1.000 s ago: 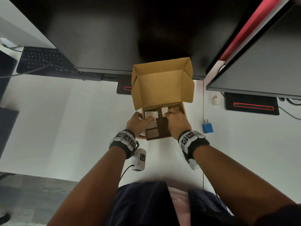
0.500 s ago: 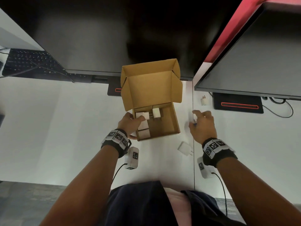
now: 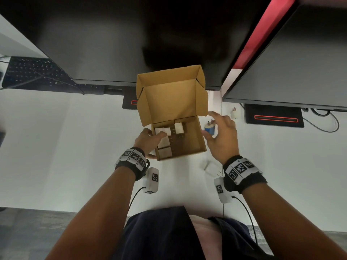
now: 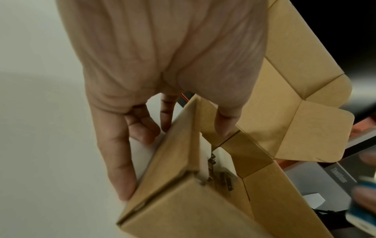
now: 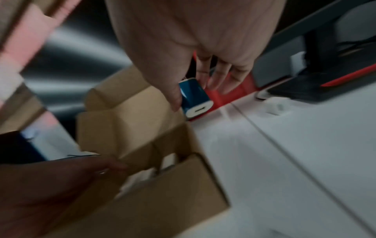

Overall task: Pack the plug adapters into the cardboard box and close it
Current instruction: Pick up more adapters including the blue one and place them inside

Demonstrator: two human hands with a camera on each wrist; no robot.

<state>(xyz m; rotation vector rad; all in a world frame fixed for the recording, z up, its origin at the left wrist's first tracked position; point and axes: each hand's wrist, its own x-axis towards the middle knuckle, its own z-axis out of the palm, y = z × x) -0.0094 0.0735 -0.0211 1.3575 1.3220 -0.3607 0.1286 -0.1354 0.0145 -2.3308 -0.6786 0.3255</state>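
Blue adapter [image 3: 209,129], pinched lightly by right hand [image 3: 222,136] beside the cardboard box [image 3: 199,139] at frame centre, could slip outside; left hand [image 3: 148,140] grips its wall.

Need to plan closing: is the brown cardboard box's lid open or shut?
Open. The brown cardboard box has its lid standing upright at the back, and white plug adapters show inside.

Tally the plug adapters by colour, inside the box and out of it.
White adapters in the cardboard box: 4, as far as can be seen
Loose white adapters on the desk: 2
Blue adapter, pinched by the right hand: 1
Total: 7
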